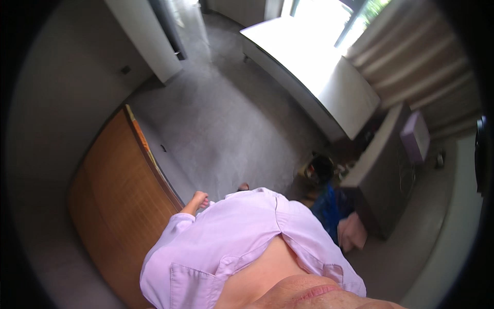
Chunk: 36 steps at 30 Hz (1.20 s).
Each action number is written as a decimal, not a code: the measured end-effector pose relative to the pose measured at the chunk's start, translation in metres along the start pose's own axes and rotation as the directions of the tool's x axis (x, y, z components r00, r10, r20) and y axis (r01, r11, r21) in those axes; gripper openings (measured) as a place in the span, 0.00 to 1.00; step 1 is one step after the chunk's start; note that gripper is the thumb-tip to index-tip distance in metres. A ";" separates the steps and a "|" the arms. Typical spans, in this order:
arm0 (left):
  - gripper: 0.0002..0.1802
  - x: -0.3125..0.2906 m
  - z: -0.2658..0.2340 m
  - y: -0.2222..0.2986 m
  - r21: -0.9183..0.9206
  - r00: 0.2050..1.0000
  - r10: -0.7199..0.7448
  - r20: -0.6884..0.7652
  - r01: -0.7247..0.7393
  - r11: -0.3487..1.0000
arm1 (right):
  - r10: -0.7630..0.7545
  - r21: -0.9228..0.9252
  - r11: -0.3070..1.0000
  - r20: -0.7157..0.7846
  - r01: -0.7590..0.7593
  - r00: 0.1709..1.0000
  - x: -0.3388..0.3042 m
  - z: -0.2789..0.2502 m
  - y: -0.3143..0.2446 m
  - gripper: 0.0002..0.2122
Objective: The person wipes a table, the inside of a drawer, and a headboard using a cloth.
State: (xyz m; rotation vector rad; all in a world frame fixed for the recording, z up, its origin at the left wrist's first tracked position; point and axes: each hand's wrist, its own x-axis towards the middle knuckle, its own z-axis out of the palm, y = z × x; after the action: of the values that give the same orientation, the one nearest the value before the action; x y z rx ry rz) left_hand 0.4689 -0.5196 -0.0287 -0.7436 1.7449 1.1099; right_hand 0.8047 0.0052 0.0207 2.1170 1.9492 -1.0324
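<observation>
My left hand (200, 199) hangs low beside my light lilac shirt (242, 226), its fingers curled in and nothing visible in them. It is close to the edge of a bed covered with a brown woven mat (118, 201). An orange-patterned border (141, 138) runs along part of the mat's edge. My right hand is out of sight. A dark shoe or foot tip (243, 187) shows just past the shirt.
Grey floor (226, 113) stretches ahead toward a doorway. A long white-topped table (347, 98) stands by the window and beige curtain (417, 51). To the right are a grey-brown cabinet (375, 154), a lilac box (415, 137), a blue bag (325, 208) and pink cloth (352, 232).
</observation>
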 end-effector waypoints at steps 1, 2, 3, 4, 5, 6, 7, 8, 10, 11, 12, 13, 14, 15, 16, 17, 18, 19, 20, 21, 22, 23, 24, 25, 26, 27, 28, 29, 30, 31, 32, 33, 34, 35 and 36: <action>0.12 0.000 -0.010 0.005 0.026 0.996 -0.026 -0.081 0.028 0.999 | 0.018 0.160 0.986 0.131 -0.039 0.991 0.002 0.026 -0.044 0.14; 0.12 0.004 -0.016 0.010 -0.017 0.984 -0.104 -0.142 0.102 0.995 | 0.025 0.289 0.952 0.246 -0.098 0.969 0.002 0.048 -0.088 0.14; 0.12 0.008 -0.023 0.020 -0.047 0.980 -0.128 -0.155 0.122 0.991 | 0.018 0.380 0.912 0.346 -0.158 0.938 0.003 0.068 -0.132 0.14; 0.11 0.010 -0.027 0.032 -0.073 0.973 -0.159 -0.166 0.149 0.986 | -0.004 0.447 0.872 0.418 -0.201 0.909 0.004 0.085 -0.175 0.13; 0.11 0.011 -0.028 0.046 -0.113 0.968 -0.170 -0.183 0.151 0.982 | -0.052 0.491 0.842 0.489 -0.225 0.871 0.008 0.097 -0.212 0.13; 0.11 0.014 -0.031 0.068 -0.040 0.979 -0.114 -0.171 0.109 0.993 | -0.115 0.553 0.792 0.551 -0.258 0.827 0.012 0.107 -0.249 0.13; 0.10 0.018 -0.027 0.082 0.027 0.987 -0.063 -0.147 0.068 0.997 | -0.245 0.551 0.753 0.743 -0.361 0.623 0.037 0.118 -0.279 0.13; 0.10 0.025 -0.022 0.090 -0.006 0.984 -0.074 -0.163 0.074 0.997 | -0.356 0.631 0.684 0.726 -0.366 0.588 0.030 0.120 -0.318 0.14; 0.12 0.047 -0.012 0.114 -0.113 0.990 -0.015 -0.137 -0.001 0.994 | -0.454 0.636 0.682 0.756 -0.362 0.472 -0.025 0.102 -0.396 0.16; 0.12 0.051 -0.002 0.134 -0.156 0.993 0.020 -0.113 -0.038 0.987 | -0.467 0.642 0.680 0.751 -0.354 0.466 -0.017 0.111 -0.413 0.16; 0.12 0.054 0.008 0.149 -0.198 0.994 0.055 -0.091 -0.072 0.978 | -0.445 0.638 0.657 0.758 -0.402 0.476 -0.003 0.124 -0.426 0.18; 0.11 0.063 0.019 0.160 -0.240 0.995 0.074 -0.064 -0.088 0.967 | -0.374 0.606 0.676 0.773 -0.420 0.513 0.028 0.142 -0.430 0.19; 0.11 0.081 0.031 0.157 -0.257 0.995 0.079 -0.066 -0.093 0.962 | -0.301 0.569 0.695 0.785 -0.440 0.541 0.060 0.162 -0.433 0.21; 0.10 0.103 0.037 0.161 -0.211 0.981 0.191 -0.043 -0.195 0.958 | -0.251 0.540 0.721 0.788 -0.435 0.561 0.082 0.176 -0.439 0.21; 0.09 0.124 0.042 0.163 -0.178 0.955 0.296 -0.023 -0.295 0.939 | -0.215 0.499 0.759 0.799 -0.419 0.562 0.089 0.183 -0.452 0.21; 0.08 0.136 0.047 0.169 -0.152 0.938 0.347 -0.012 -0.345 0.926 | -0.200 0.468 0.794 0.804 -0.388 0.560 0.093 0.186 -0.467 0.21; 0.08 0.131 0.046 0.175 -0.165 0.943 0.333 -0.021 -0.332 0.929 | -0.187 0.430 0.829 0.816 -0.357 0.547 0.097 0.192 -0.485 0.21; 0.08 0.130 0.042 0.179 -0.172 0.950 0.310 -0.028 -0.310 0.935 | -0.181 0.403 0.853 0.825 -0.332 0.536 0.096 0.199 -0.499 0.22; 0.08 0.130 0.039 0.193 -0.210 0.967 0.249 -0.043 -0.253 0.944 | -0.180 0.382 0.872 0.831 -0.306 0.526 0.098 0.204 -0.520 0.22; 0.08 0.128 0.036 0.206 -0.262 0.982 0.179 -0.057 -0.188 0.947 | -0.184 0.369 0.886 0.835 -0.280 0.519 0.099 0.210 -0.541 0.22; 0.08 0.122 0.030 0.222 -0.314 0.991 0.112 -0.079 -0.131 0.940 | -0.184 0.354 0.897 0.843 -0.265 0.505 0.099 0.218 -0.561 0.22; 0.07 0.118 0.025 0.236 -0.356 0.992 0.072 -0.100 -0.104 0.929 | -0.192 0.345 0.906 0.851 -0.244 0.489 0.097 0.226 -0.583 0.22; 0.07 0.114 0.021 0.248 -0.388 0.993 0.032 -0.115 -0.075 0.919 | -0.190 0.330 0.916 0.858 -0.229 0.478 0.097 0.232 -0.600 0.23; 0.07 0.115 0.014 0.263 -0.409 0.991 0.010 -0.131 -0.063 0.910 | -0.198 0.328 0.918 0.864 -0.221 0.463 0.096 0.241 -0.623 0.23; 0.07 0.117 0.008 0.278 -0.424 0.990 -0.003 -0.143 -0.058 0.904 | -0.213 0.333 0.919 0.871 -0.213 0.443 0.093 0.251 -0.647 0.23; 0.07 0.113 0.002 0.284 -0.453 0.986 -0.025 -0.163 -0.052 0.890 | -0.215 0.317 0.927 0.887 -0.199 0.409 0.085 0.265 -0.670 0.23; 0.07 0.116 -0.002 0.293 -0.473 0.985 -0.038 -0.167 -0.046 0.880 | -0.225 0.315 0.931 0.894 -0.186 0.388 0.081 0.276 -0.693 0.23; 0.06 0.123 -0.005 0.300 -0.493 0.985 -0.048 -0.166 -0.041 0.869 | -0.236 0.317 0.931 0.900 -0.179 0.367 0.076 0.288 -0.716 0.23; 0.06 0.129 -0.007 0.306 -0.509 0.986 -0.054 -0.161 -0.036 0.860 | -0.248 0.321 0.931 0.906 -0.176 0.342 0.071 0.296 -0.737 0.24; 0.06 0.138 -0.011 0.312 -0.521 0.986 -0.063 -0.155 -0.027 0.853 | -0.257 0.322 0.931 0.911 -0.169 0.322 0.067 0.307 -0.758 0.24; 0.06 0.146 -0.016 0.316 -0.531 0.986 -0.076 -0.146 -0.014 0.847 | -0.268 0.327 0.929 0.917 -0.175 0.295 0.062 0.318 -0.778 0.24; 0.06 0.155 -0.023 0.321 -0.539 0.986 -0.088 -0.141 -0.002 0.842 | -0.276 0.330 0.927 0.922 -0.177 0.272 0.058 0.328 -0.797 0.24; 0.06 0.164 -0.030 0.331 -0.543 0.987 -0.092 -0.132 0.005 0.840 | -0.286 0.338 0.923 0.923 -0.185 0.257 0.053 0.336 -0.815 0.24; 0.06 0.172 -0.035 0.341 -0.543 0.988 -0.098 -0.120 0.017 0.839 | -0.295 0.346 0.917 0.924 -0.199 0.244 0.051 0.343 -0.830 0.25; 0.05 0.181 -0.045 0.351 -0.537 0.988 -0.104 -0.115 0.027 0.843 | -0.316 0.364 0.908 0.920 -0.207 0.230 0.048 0.351 -0.846 0.25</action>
State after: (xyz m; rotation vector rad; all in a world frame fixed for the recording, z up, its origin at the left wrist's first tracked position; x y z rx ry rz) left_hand 0.0858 -0.4182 -0.0586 -1.2385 1.5092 1.5544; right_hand -0.1120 0.0311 0.0401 0.8080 1.1025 -2.2103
